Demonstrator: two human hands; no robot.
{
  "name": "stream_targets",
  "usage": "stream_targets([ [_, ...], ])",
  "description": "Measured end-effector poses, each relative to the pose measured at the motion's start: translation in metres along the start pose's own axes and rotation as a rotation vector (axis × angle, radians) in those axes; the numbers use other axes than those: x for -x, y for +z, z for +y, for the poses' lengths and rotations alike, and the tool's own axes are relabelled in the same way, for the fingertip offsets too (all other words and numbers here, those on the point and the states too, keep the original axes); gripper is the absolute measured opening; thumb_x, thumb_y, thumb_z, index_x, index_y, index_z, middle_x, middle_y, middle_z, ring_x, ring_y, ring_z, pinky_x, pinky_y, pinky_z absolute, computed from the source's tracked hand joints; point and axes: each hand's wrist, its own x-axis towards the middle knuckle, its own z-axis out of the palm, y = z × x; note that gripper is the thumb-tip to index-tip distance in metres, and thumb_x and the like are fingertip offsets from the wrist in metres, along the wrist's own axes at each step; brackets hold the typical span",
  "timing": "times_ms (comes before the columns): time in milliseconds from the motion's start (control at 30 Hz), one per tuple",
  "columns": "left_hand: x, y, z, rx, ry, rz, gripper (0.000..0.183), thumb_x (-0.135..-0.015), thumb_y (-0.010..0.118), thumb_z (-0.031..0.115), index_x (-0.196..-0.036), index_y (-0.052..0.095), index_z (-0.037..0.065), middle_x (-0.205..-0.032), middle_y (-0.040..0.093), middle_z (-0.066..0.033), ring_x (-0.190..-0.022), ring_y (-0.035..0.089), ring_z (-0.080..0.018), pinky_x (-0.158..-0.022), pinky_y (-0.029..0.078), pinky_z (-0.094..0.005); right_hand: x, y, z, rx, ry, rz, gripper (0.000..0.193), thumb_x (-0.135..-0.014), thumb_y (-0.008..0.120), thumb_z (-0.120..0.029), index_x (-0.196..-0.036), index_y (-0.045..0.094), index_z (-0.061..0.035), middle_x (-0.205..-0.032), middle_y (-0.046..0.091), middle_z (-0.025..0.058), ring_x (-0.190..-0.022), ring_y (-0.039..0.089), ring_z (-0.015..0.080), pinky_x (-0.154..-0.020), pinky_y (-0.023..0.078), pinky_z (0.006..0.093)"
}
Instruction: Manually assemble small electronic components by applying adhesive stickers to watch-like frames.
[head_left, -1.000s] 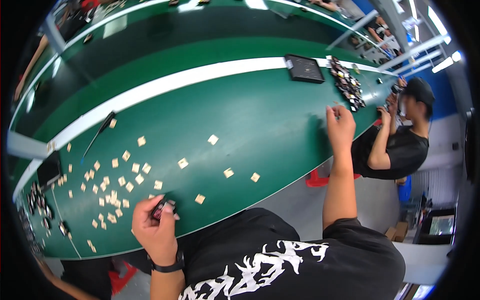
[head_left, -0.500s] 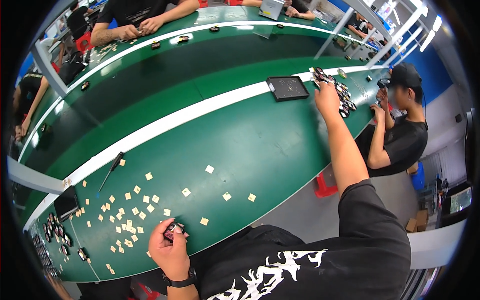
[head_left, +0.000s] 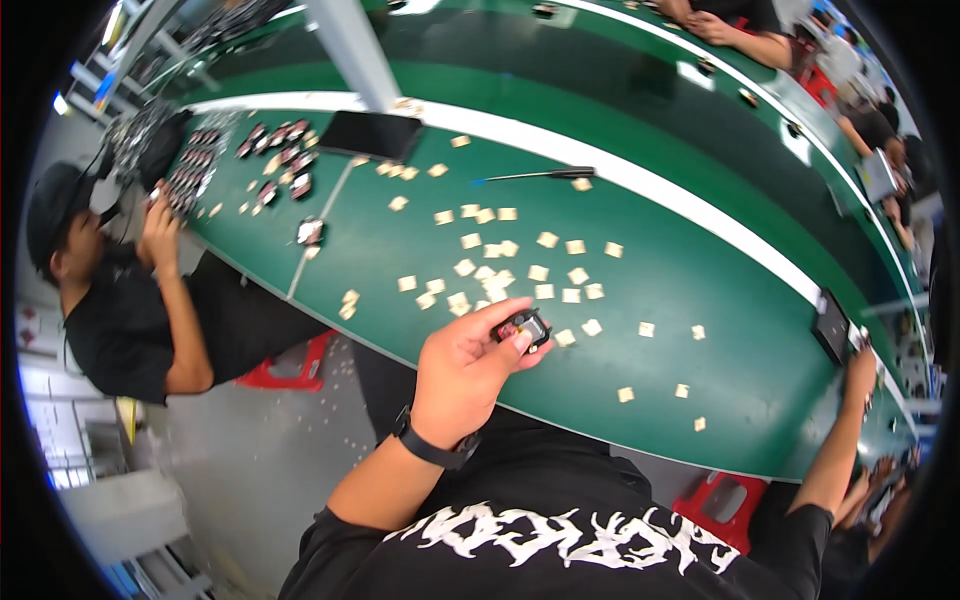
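My left hand (head_left: 462, 368) is closed on a small black plastic housing (head_left: 524, 328) with pinkish and silvery inner parts. The thumb presses on its top face, just above the green table (head_left: 600, 450). Far off at the right rim, my right hand (head_left: 860, 372) reaches beside a black tray (head_left: 829, 328); its fingers are small and smeared, so whether they grip anything does not show. Many pale square pieces (head_left: 545, 291) lie scattered in front of the left hand. Behind them rests a screwdriver (head_left: 540, 175) with a black handle and bluish tip.
Toward the left lie a dark flat panel (head_left: 370, 136), a cluster of similar small housings (head_left: 290, 160) and rows of them (head_left: 195, 165). A grey post (head_left: 350, 50) rises behind. A co-worker (head_left: 130, 290) sits at the left; others sit across the white-edged line.
The view has swung to the left, bringing the left-hand co-worker into sight and pushing my right arm to the right rim. My left hand still holds the housing.
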Motion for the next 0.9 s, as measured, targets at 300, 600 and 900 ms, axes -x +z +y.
stream_targets([
  [300,0.008,-0.047,0.05,-0.118,0.235,0.185,0.045,-0.097,0.054,-0.005,-0.142,0.048,-0.008,-0.128,0.063,-0.021,-0.115,0.066,-0.0316,-0.098,0.056,-0.0367,-0.006,0.005,0.001,-0.113,0.126,-0.077,0.028,-0.084,0.064,-0.022,-0.091,0.07,0.0046,-0.095,0.07,0.028,-0.091,0.066,0.046,-0.081,0.049,0.0509],
  [600,0.03,-0.056,0.084,-0.346,0.391,0.143,0.054,-0.092,0.046,-0.015,-0.145,0.043,-0.01,-0.134,0.059,-0.024,-0.123,0.062,-0.0329,-0.104,0.051,-0.0418,0.003,-0.022,0.028,-0.946,0.397,0.119,0.034,-0.093,0.07,-0.032,-0.108,0.076,-0.0023,-0.092,0.075,0.0045,-0.082,0.064,0.0116,-0.078,0.049,0.0282],
  [900,0.02,-0.079,0.091,-0.544,0.424,0.043,0.047,-0.093,0.051,-0.012,-0.14,0.05,-0.01,-0.13,0.058,-0.0218,-0.115,0.064,-0.0262,-0.097,0.055,-0.0358,0.074,-0.152,-0.143,-0.712,0.201,0.163,0.03,-0.098,0.068,-0.026,-0.112,0.071,0.0009,-0.097,0.073,0.0065,-0.088,0.064,0.0117,-0.079,0.05,0.0261],
])
